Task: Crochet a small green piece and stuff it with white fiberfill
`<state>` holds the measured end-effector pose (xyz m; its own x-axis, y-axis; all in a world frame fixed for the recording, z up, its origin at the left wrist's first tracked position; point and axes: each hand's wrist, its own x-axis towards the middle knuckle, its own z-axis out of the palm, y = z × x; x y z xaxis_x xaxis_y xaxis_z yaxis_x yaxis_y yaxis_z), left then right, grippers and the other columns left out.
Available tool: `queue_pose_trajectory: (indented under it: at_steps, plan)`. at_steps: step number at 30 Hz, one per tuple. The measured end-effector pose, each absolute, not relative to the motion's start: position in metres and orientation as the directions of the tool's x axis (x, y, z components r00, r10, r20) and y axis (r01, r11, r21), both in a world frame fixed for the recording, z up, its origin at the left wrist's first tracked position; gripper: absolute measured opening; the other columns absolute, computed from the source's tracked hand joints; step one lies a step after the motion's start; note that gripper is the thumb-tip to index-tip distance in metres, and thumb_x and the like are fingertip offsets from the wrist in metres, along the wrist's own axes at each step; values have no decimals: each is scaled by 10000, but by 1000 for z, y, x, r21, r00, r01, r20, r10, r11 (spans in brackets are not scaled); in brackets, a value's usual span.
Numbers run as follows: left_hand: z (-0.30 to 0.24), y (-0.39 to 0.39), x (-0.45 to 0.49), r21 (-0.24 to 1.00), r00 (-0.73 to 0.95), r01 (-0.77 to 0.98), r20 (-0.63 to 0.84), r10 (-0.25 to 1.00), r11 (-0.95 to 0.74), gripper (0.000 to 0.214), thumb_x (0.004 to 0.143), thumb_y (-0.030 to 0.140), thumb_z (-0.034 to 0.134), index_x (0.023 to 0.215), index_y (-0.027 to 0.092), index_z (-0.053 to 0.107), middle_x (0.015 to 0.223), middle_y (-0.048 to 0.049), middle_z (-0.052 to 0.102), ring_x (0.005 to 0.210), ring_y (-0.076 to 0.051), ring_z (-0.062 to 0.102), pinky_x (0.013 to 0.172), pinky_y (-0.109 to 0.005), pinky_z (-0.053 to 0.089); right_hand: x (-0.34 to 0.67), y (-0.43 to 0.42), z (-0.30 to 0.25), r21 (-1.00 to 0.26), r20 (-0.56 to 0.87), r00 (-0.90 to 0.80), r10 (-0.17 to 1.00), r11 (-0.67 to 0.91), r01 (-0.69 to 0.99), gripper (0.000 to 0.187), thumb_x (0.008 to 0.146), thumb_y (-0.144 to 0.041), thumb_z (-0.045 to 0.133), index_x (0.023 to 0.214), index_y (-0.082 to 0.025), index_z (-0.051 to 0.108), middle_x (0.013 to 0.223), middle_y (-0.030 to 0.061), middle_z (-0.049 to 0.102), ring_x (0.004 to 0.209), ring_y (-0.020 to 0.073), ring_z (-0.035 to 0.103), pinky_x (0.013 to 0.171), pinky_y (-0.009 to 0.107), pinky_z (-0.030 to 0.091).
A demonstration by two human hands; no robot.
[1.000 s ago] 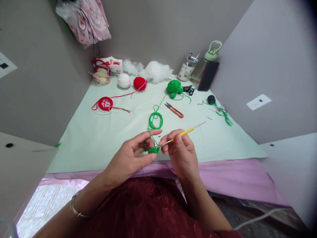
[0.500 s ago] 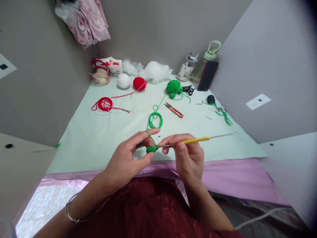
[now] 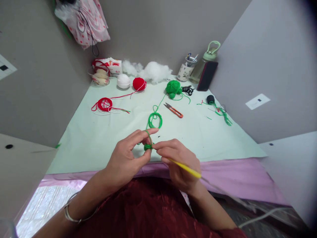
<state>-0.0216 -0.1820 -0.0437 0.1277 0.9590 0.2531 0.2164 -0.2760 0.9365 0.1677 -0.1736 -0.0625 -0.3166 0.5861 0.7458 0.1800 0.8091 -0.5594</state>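
My left hand pinches a small green crochet piece between thumb and fingers, with green yarn running over its index finger. My right hand is closed around a yellow-handled crochet hook, whose tip end is at the green piece and whose handle points back toward my body. The green yarn leads up through a loose coil to a green yarn ball farther back on the pale green mat.
Orange-handled snips lie beyond the coil. Red yarn loops, a red ball, a white ball and white stuffing sit at the back. A cup of pens, a bottle and a dark phone stand back right.
My right hand has turned the hook: its handle swung from pointing right over the mat to pointing down toward my body. The left hand keeps the green piece in place.
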Motion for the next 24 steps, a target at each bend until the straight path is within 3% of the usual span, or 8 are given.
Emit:
queue_pose_trajectory:
  at_steps: [3,9,13,17,21,24]
  plan:
    - [-46,-181,-21,923,130,235,279,951,-303,439,878,68,660,1253,256,788,939,0,685,912,-148,666,947,-290,521,167,-174,-64,-438,786,-334,521,849,295,173,1053,-138,565,1152,-187,698,1080,132,819,949,198,789,770,321,665]
    - [-46,-184,-21,946,95,192,249,964,-263,408,908,124,690,1291,232,776,954,-11,671,914,-146,637,915,-260,515,163,-178,-66,-188,832,-382,402,853,488,174,1022,-114,592,1132,-190,703,1048,123,826,929,200,787,761,301,678]
    - [-44,-188,-17,998,65,-18,60,996,-59,403,919,192,744,1316,252,773,921,5,662,884,-136,632,881,-250,521,161,-180,-71,-137,859,-360,365,840,525,269,980,-97,666,1160,-283,741,1116,71,820,955,206,782,778,334,686]
    - [-46,-190,-12,940,108,-310,-114,988,143,494,864,249,855,1347,308,767,913,21,640,870,-118,615,826,-214,513,160,-183,-79,-94,885,-323,336,807,583,291,930,-41,723,1163,-208,771,1081,105,802,982,222,755,805,341,686]
    - [-49,-186,-14,777,271,-510,-261,927,368,555,795,308,923,1333,305,784,950,0,645,866,-120,597,825,-224,511,162,-181,-83,-175,876,-317,365,851,496,371,936,-24,708,1264,-190,757,1092,102,798,1024,222,763,823,332,684]
    - [-50,-181,-20,759,330,-504,-272,904,412,554,786,306,927,1324,282,793,920,-9,649,830,-115,579,815,-227,503,162,-178,-79,-476,833,-168,527,838,266,337,1013,-82,624,1275,-248,755,1091,80,810,969,208,777,772,346,673]
